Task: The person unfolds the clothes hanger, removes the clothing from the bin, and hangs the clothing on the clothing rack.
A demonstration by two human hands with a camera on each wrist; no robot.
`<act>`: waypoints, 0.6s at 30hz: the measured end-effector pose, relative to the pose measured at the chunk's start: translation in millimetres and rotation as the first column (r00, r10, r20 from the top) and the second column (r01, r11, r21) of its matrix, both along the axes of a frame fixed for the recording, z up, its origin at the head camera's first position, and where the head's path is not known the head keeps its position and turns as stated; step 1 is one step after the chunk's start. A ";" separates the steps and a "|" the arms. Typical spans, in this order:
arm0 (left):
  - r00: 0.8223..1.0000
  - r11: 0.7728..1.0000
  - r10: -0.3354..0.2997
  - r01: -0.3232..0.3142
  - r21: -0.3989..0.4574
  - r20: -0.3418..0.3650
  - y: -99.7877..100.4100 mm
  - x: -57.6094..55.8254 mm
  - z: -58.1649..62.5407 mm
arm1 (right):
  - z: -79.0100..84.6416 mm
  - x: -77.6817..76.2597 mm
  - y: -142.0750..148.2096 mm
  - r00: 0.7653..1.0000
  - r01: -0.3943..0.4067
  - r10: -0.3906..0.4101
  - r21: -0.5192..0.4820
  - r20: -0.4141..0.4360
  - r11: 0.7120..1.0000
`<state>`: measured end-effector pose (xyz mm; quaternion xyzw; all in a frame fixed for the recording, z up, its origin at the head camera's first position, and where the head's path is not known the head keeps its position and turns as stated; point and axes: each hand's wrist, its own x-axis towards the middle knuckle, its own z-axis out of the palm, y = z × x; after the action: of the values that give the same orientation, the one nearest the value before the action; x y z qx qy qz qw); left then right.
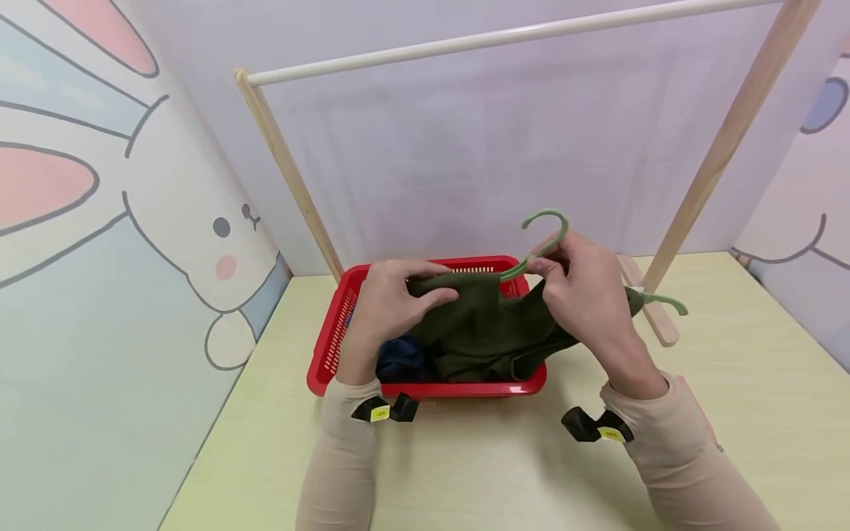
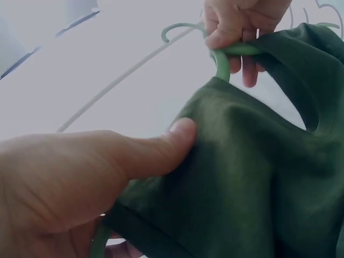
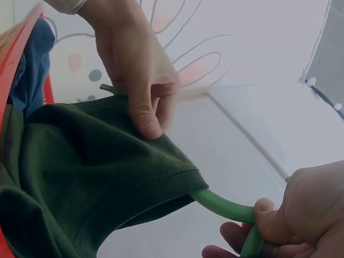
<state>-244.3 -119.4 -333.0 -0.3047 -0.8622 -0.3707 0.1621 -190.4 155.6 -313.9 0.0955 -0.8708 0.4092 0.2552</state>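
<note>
A dark green garment [image 1: 465, 317] hangs on a light green hanger [image 1: 554, 214], both of whose arms sit inside its shoulders. My right hand [image 1: 587, 287] pinches the hanger just below its hook; in the right wrist view, thumb and fingers close round the green plastic [image 3: 223, 207]. With thumb on top and fingers beneath, my left hand [image 1: 392, 302] grips the garment's left shoulder over the hanger arm, whose tip [image 3: 110, 88] pokes out past the cloth. At the right, the other hanger end [image 1: 667, 301] sticks out of the fabric. The garment's lower part droops over the basket.
Under the garment stands a red plastic basket [image 1: 432, 389] holding dark blue cloth [image 1: 401, 360]. Behind it rises a rack with a white rail [image 1: 465, 46], wooden posts [image 1: 724, 155] and a wooden foot [image 1: 654, 310]. Rabbit-printed walls [image 1: 166, 221] flank the pale yellow table [image 1: 465, 457].
</note>
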 end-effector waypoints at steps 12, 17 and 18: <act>0.999 0.993 -0.010 0.006 0.120 0.033 -15.5 -6.5 -4.2 | 9.1 0.4 12.5 0.998 -0.064 0.064 -0.032 0.013 0.997; 0.998 0.985 0.041 -0.047 0.167 0.041 -27.8 -6.1 -0.6 | 20.3 2.7 55.6 0.998 0.034 -0.035 0.025 0.042 0.999; 0.997 0.983 0.054 -0.061 0.174 0.046 -30.4 -5.9 0.5 | 21.9 3.4 65.5 0.996 0.061 -0.064 0.052 0.065 0.997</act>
<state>-250.1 -149.8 -332.5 -0.2565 -0.8379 -0.4464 0.1814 -187.1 221.1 -291.9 0.0607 -0.8914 0.3820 0.2362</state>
